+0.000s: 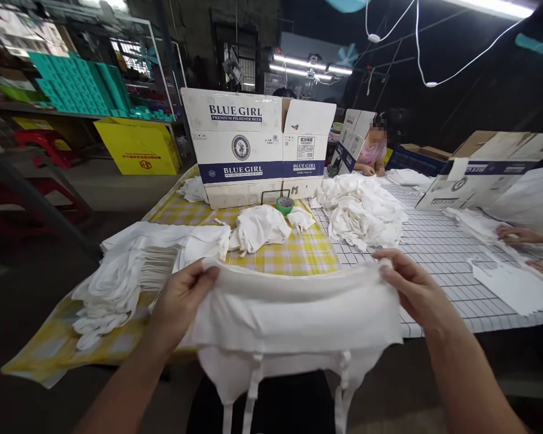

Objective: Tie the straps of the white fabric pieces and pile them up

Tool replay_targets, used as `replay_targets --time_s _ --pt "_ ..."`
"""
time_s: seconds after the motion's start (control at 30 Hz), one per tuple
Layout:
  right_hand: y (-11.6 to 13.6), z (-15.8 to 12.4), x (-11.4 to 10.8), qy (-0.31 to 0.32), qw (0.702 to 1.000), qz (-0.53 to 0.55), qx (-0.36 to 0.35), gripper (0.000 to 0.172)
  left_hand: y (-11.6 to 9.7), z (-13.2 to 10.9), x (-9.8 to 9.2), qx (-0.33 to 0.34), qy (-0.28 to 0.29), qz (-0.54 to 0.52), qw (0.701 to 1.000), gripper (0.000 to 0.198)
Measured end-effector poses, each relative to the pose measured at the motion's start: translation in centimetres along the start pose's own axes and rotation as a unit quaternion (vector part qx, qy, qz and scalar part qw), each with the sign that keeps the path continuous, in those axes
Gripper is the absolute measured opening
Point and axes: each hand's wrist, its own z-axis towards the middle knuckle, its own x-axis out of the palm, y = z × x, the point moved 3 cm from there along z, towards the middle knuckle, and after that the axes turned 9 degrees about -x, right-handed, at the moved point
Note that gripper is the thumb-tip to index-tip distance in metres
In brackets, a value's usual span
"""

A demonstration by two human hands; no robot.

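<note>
A white camisole (298, 319) hangs stretched between my two hands, in front of the table's near edge. Its thin straps dangle at the bottom, over my dark-clothed lap. My left hand (181, 298) pinches the upper left corner of the cloth between thumb and fingers. At the opposite upper corner my right hand (414, 289) grips the fabric the same way. Close to my left hand lies a stack of folded white garments (154, 253). Beyond the camisole, a smaller heap of white garments (262, 228) rests on the yellow checked cloth (294, 259).
A green tape roll (285, 205) sits before a Blue Girl carton (239, 144). A large white garment pile (362, 208) lies on the grid-patterned cloth (443, 259). At right, another person's hands (518, 234) touch white fabric. A person (375, 144) is at the far side.
</note>
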Motion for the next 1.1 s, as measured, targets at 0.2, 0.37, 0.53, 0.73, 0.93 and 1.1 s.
replay_targets --time_s 0.2,0.37,0.53,0.73,0.93,1.1 --pt "-12.4 6.6 2.0 0.013 0.948 -0.318 0.001 0.035 8.9 8.0 5.5 0.036 -0.021 0.253 0.966 0.027" --pt "-18.8 10.0 2.8 -0.028 0.924 -0.382 -0.002 0.032 11.9 11.1 7.7 0.068 -0.047 0.429 0.9 0.041" --pt "-19.3 11.1 2.8 -0.053 0.905 -0.421 -0.036 0.036 11.3 12.0 7.6 0.118 -0.102 0.483 0.862 0.047" --pt "-19.0 9.8 6.6 0.01 0.825 -0.55 -0.133 0.043 11.0 10.2 11.5 0.244 -0.066 0.51 0.822 0.06" --pt "-20.9 9.5 7.6 0.157 0.779 -0.602 -0.084 0.049 13.4 10.3 12.5 0.213 0.092 0.513 0.826 0.062" --pt "-21.2 9.3 3.7 0.14 0.789 -0.596 -0.051 0.049 14.8 10.0 8.4 0.191 0.068 0.502 0.841 0.068"
